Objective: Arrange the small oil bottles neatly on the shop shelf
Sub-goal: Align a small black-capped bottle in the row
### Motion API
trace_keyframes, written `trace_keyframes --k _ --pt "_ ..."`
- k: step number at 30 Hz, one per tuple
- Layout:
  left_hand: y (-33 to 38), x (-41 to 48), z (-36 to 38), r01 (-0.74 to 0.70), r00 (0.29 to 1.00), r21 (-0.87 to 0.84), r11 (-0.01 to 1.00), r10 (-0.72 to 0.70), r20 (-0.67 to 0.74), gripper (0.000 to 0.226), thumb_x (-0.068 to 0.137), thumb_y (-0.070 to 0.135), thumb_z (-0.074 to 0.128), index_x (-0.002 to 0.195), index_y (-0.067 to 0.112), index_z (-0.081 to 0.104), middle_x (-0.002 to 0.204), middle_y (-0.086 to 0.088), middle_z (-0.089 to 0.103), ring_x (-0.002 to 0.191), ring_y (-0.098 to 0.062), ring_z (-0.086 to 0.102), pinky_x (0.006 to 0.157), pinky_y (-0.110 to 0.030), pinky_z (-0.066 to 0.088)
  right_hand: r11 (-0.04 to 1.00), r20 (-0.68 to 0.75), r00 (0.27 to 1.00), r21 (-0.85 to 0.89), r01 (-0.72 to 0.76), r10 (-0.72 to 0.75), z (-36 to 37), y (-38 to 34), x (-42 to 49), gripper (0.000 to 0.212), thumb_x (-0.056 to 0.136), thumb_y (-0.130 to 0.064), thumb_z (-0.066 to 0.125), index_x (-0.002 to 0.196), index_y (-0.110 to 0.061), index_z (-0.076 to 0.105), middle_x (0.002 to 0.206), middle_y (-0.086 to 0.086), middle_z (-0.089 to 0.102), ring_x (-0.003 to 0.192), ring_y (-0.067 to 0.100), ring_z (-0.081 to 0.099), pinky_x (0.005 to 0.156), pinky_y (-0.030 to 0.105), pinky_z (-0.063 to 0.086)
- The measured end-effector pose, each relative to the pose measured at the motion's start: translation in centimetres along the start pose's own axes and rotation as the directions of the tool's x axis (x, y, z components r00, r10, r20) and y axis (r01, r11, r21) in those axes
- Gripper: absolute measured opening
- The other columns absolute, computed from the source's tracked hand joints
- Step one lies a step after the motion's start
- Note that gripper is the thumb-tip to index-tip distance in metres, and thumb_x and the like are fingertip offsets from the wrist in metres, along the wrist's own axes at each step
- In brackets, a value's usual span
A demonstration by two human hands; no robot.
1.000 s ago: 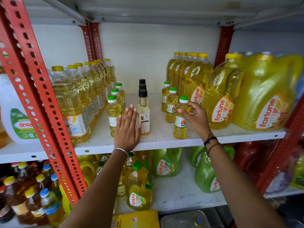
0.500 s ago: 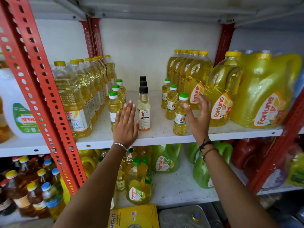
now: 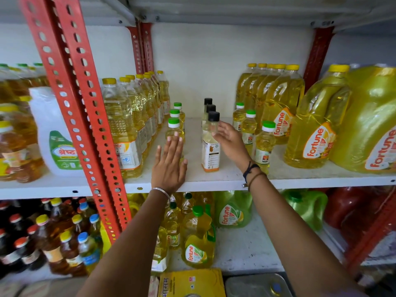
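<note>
A white shelf carries three rows of small bottles: green-capped, black-capped, green-capped. Tall yellow-capped bottles and large jugs flank them.

Big Fortune oil jugs stand at right; a white jug sits left of the red upright.

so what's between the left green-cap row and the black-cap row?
Head view: only bare white shelf between the green-cap row and the black-cap row. The left hand lies flat at the near end.
</note>
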State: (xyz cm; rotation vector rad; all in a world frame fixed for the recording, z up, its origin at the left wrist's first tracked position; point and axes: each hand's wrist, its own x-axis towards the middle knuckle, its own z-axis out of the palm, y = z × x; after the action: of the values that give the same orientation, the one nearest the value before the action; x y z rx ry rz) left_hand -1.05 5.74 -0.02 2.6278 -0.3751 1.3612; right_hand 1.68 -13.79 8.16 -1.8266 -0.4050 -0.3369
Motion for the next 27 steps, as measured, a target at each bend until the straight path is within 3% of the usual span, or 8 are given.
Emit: trace_keyframes --k 5,8,12,14,17,19,22,27 --pt "0.06 -0.10 0.01 -0.004 1.000 0.010 1.000 0.004 -0.006 0.061 0.097 0.033 0.029 0.151 0.009 0.014 0.158 -0.004 0.009 0.146 -0.014 -0.003 0.117 -0.037 -0.005 0.997 -0.005 1.000 0.074 -0.005 0.006 -0.39 0.37 0.60 0.040 0.084 -0.009 0.065 0.122 -0.001 0.054 0.119 0.017 0.066 0.113 0.027 0.061 0.104 0.046 0.045" --pt "-0.04 -0.18 -0.03 -0.009 1.000 0.005 1.000 0.009 -0.011 0.061 0.097 0.033 0.029 0.151 0.009 0.013 0.158 -0.004 0.009 0.146 -0.014 -0.002 0.117 -0.036 -0.006 1.000 -0.044 0.999 0.030 0.002 -0.001 -0.55 0.39 0.96 0.031 0.079 -0.015 0.071 0.109 -0.013 0.063 0.111 0.013 0.069 0.105 0.026 0.064 0.099 0.046 0.049" --pt "0.03 -0.23 -0.02 -0.003 1.000 -0.006 1.000 0.003 -0.013 0.061 0.096 0.033 0.029 0.151 0.010 0.013 0.157 -0.004 0.011 0.146 -0.014 -0.001 0.117 -0.036 -0.005 0.995 -0.159 0.987 -0.098 -0.012 -0.004 -0.43 0.33 1.17 0.037 0.072 -0.029 0.078 0.101 -0.010 0.067 0.097 0.005 0.066 0.086 0.015 0.057 0.076 0.029 0.048" --pt "0.01 -0.26 -0.02 -0.004 1.000 -0.006 1.000 0.004 -0.012 0.061 0.097 0.033 0.029 0.151 0.009 0.013 0.157 -0.005 0.012 0.146 -0.014 -0.001 0.118 -0.036 -0.004 0.991 -0.211 0.977 -0.135 -0.012 -0.017 -0.19 0.25 1.23 0.038 0.069 -0.035 0.080 0.094 -0.012 0.063 0.090 0.000 0.061 0.081 0.013 0.055 0.071 0.027 0.045" --pt "0.04 -0.31 -0.04 -0.002 1.000 -0.006 1.000 0.002 -0.013 0.061 0.097 0.033 0.029 0.151 0.009 0.013 0.157 -0.004 0.012 0.146 -0.014 0.000 0.118 -0.036 -0.003 0.983 -0.237 0.971 -0.181 -0.014 -0.030 0.14 0.05 1.15 0.043 0.066 -0.043 0.080 0.089 -0.017 0.056 0.084 -0.006 0.056 0.080 0.013 0.053 0.073 0.029 0.046" --pt "0.05 -0.32 -0.05 -0.002 1.000 -0.010 1.000 0.002 -0.014 0.062 0.097 0.033 0.028 0.151 0.010 0.011 0.157 -0.004 0.011 0.146 -0.014 0.000 0.118 -0.036 -0.003 0.982 -0.225 0.974 -0.189 -0.002 -0.041 0.18 0.00 1.02 0.046 0.068 -0.045 0.078 0.095 -0.015 0.055 0.091 -0.003 0.058 0.086 0.014 0.054 0.076 0.030 0.046" --pt "0.04 -0.34 -0.04 -0.006 1.000 -0.010 1.000 0.006 -0.016 0.061 0.097 0.033 0.028 0.151 0.010 0.011 0.158 -0.004 0.011 0.147 -0.015 0.000 0.118 -0.037 -0.003 0.994 -0.178 0.983 -0.105 0.019 -0.038 -0.08 -0.09 0.92 0.047 0.076 -0.039 0.073 0.109 -0.009 0.058 0.110 0.005 0.066 0.100 0.017 0.061 0.086 0.031 0.050" --pt "0.12 -0.34 -0.03 -0.010 1.000 -0.016 1.000 0.009 -0.018 0.061 0.097 0.033 0.028 0.151 0.010 0.013 0.157 -0.004 0.012 0.147 -0.015 0.000 0.118 -0.037 -0.002 0.998 -0.166 0.985 -0.047 0.037 -0.044 -0.45 -0.24 1.08 0.039 0.074 -0.027 0.077 0.105 -0.006 0.062 0.103 0.011 0.071 0.096 0.022 0.067 0.086 0.034 0.055"
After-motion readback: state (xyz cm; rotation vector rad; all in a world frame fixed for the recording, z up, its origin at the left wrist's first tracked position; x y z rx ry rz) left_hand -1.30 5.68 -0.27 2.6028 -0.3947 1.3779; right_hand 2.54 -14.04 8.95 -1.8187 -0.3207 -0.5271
